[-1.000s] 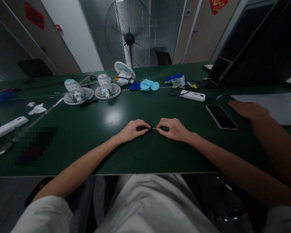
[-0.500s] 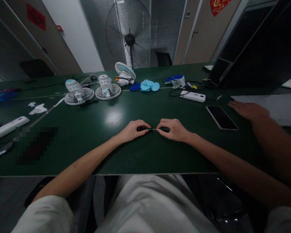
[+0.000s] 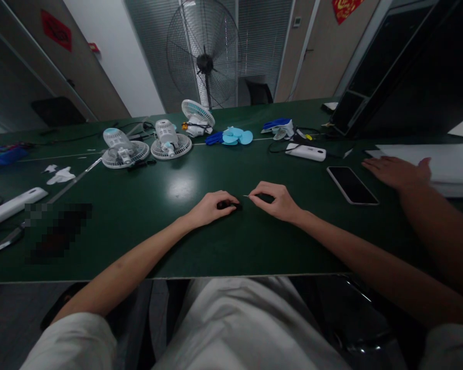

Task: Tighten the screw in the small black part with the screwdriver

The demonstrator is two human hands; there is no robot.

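My left hand (image 3: 212, 207) rests at the middle of the green table, its thumb and fingers closed on a small dark object (image 3: 236, 206) that is mostly hidden. In my right hand (image 3: 280, 200) is a small screwdriver (image 3: 265, 197) with a dark handle and a thin metal shaft. The shaft points left towards the dark object, with a short gap between its tip and my left fingertips.
Several white fan parts (image 3: 172, 146) stand at the back, beside light blue fan blades (image 3: 237, 135) and gloves (image 3: 280, 127). To the right lie a phone (image 3: 353, 186) and a white power bank-like case (image 3: 306, 152). Another person's hand (image 3: 399, 172) is over white sheets (image 3: 455, 159).
My right hand has lifted the screwdriver slightly up and away, so its tip no longer meets the dark object. My left hand stays put. The other person's hand has turned, thumb raised.
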